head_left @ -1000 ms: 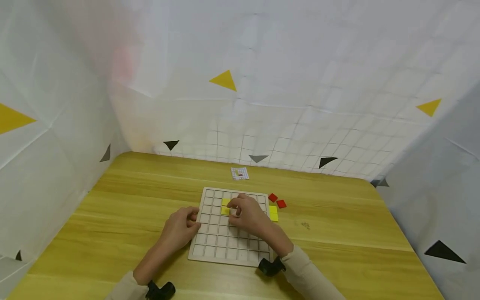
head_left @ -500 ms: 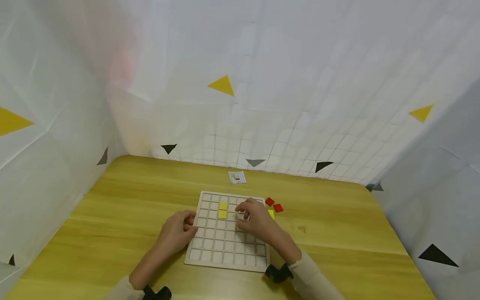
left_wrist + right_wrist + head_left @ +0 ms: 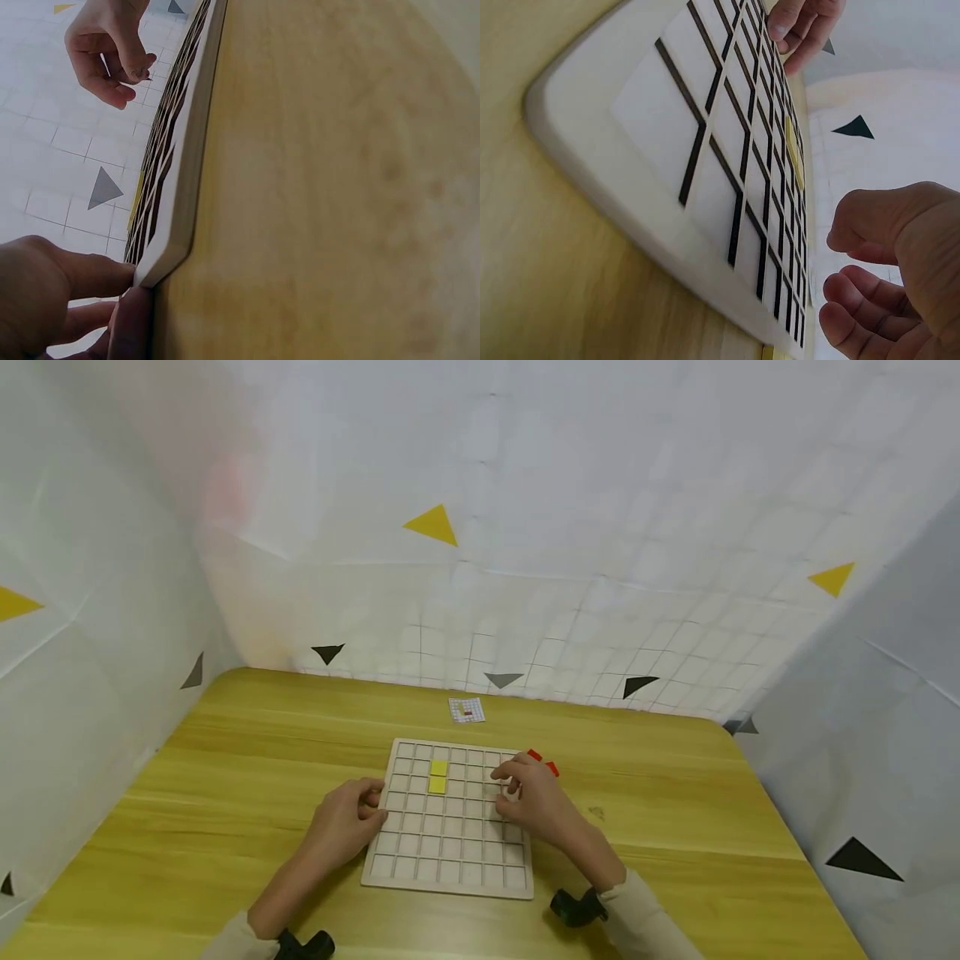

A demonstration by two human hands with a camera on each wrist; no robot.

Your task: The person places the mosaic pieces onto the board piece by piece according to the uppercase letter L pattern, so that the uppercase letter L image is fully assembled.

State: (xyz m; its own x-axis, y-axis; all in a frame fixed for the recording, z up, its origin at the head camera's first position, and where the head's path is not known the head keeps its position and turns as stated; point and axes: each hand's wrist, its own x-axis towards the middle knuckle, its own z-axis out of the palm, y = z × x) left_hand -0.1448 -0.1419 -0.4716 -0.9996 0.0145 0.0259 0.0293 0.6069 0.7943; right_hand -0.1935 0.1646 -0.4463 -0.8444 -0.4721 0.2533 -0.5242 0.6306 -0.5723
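The left hand (image 3: 345, 818) pinches the left rim of the grid board (image 3: 442, 847), which lies on the bench (image 3: 660, 810), well in from its far edge. The right hand (image 3: 536, 797) is over the board's right side, fingers loosely bent, a gap between them and the thumb, with no piece visible in its grasp.

The likeliest trouble is the left hand: a tug or lift there could tilt or slide the board and unsettle the two yellow tiles (image 3: 437, 776) in its far left part. Lowered carelessly, the right hand could brush the red tiles (image 3: 552, 768) beyond it, toward the bench's far right corner, and scatter them. It also hides the board's right edge in the head view; a yellow sliver (image 3: 774, 353) in the right wrist view is probably a loose tile there, easily knocked because it is screened.

Compared with one second ago, the right hand has moved rightward from beside the yellow tiles. Those tiles keep their cells, the left hand stays at the rim, and the small grid card (image 3: 467, 710) still lies near the bench's far edge.
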